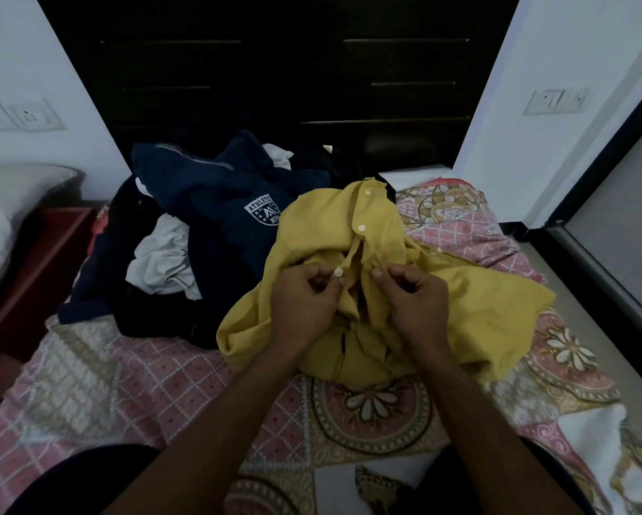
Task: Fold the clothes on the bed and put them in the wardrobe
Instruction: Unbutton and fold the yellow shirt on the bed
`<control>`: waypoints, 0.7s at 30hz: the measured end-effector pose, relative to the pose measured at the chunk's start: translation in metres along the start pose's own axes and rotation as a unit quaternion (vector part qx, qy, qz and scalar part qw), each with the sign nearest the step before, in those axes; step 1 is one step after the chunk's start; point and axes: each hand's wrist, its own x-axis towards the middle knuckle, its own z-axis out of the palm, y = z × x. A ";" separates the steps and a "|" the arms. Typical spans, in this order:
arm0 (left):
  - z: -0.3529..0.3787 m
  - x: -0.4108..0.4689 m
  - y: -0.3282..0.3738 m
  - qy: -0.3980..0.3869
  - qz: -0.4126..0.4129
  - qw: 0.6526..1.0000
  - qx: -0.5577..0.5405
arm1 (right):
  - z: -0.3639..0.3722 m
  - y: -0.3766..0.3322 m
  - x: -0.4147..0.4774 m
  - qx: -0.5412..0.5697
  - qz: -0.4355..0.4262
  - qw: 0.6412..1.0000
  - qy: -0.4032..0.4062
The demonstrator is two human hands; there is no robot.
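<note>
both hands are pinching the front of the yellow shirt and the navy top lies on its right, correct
Not quite: the navy top lies on the left of the yellow shirt, as the head view shows. The left hand and right hand do pinch its front.

This is a bedroom in a home: a bed [100,384] spread with a pink and cream quilted cover printed with flowers and medallions fills the middle. A loose heap of dark blue, black and white garments [215,202] lies on it beside a crumpled yellow buttoned shirt [460,302]. A pale grey pillow [11,202] sits at the left next to a reddish-brown wooden side table [40,262], a dark wooden panelled front with thin horizontal strips [274,68] rises behind the bed, and the white plastered walls [572,50] carry white household switch plates [25,115] on both sides.
</note>
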 end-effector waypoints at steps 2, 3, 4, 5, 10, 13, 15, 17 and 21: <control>0.001 0.000 0.001 -0.026 -0.026 0.999 -0.030 | -0.006 -0.001 0.000 0.003 0.004 1.000 -0.010; 0.003 0.000 0.001 -0.041 -0.036 0.998 -0.043 | -0.007 -0.002 0.000 0.003 0.005 1.000 -0.011; 0.004 -0.001 0.002 -0.052 -0.041 0.996 -0.056 | -0.007 -0.002 -0.001 0.003 0.006 1.000 -0.010; 0.006 -0.003 0.004 -0.061 -0.044 0.995 -0.069 | -0.007 -0.003 -0.001 -0.003 0.001 1.000 -0.011; 0.008 -0.005 0.009 -0.069 -0.062 0.988 -0.125 | 0.001 0.004 -0.006 -0.103 -0.084 0.991 -0.032; 0.008 -0.005 0.008 -0.065 -0.073 0.985 -0.140 | 0.002 0.005 -0.007 -0.085 -0.063 0.993 -0.046; 0.009 -0.005 0.005 -0.049 -0.094 0.983 -0.152 | 0.003 0.005 -0.008 -0.061 -0.039 0.995 -0.075; 0.008 -0.004 0.002 -0.027 -0.115 0.980 -0.159 | 0.005 0.005 -0.009 -0.052 -0.033 0.994 -0.089; 0.004 0.000 -0.001 -0.033 -0.092 0.989 -0.114 | 0.006 0.004 -0.008 -0.038 -0.017 0.995 -0.092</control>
